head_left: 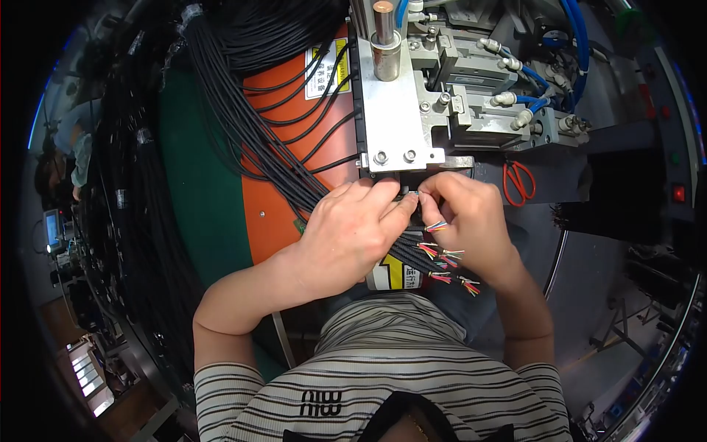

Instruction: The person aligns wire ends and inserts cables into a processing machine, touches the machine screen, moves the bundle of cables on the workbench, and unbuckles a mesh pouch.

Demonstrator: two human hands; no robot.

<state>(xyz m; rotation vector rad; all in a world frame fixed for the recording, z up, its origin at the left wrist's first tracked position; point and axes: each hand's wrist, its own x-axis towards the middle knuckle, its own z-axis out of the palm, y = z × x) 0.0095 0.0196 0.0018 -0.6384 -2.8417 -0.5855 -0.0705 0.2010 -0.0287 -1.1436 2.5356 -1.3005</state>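
Note:
My left hand is closed in a pinch at the lower edge of a metal fixture plate. My right hand pinches with thumb and forefinger right beside the left fingertips. Something small and pale sits between the fingertips, too small to make out. Several black cables come out below my hands, their stripped ends showing coloured wires. One set of wire ends lies against my right palm. The upstream black cables run from the upper left and pass behind my left hand.
Pneumatic cylinders with blue air hoses stand right of the plate. Red-handled scissors lie beyond my right hand. An orange panel and a green surface are at left. A red switch is at far right.

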